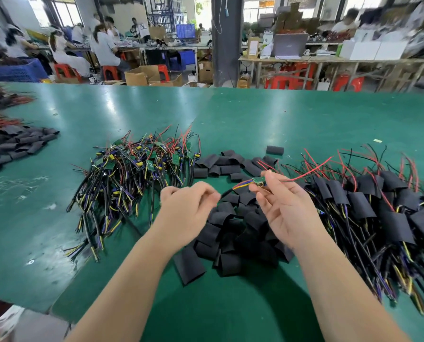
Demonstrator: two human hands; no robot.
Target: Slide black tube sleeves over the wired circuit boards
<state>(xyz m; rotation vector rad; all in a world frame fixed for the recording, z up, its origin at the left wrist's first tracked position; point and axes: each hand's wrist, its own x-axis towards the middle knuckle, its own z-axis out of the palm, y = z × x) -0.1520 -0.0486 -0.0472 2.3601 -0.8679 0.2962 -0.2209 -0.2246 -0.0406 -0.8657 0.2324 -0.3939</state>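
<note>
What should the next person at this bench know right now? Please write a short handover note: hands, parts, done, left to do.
Right hand: pinches one small green circuit board with red and coloured wires; no sleeve on it.
Left hand: curled near that board's black cable; blurred, grip unclear.
Heap of bare wired boards: on the green table, left of the hands.
Loose black tube sleeves: heap below the hands.
Heap of sleeved boards: on the right.
Done: the right heap. Left: sleeve the held board, then the left heap.
</note>
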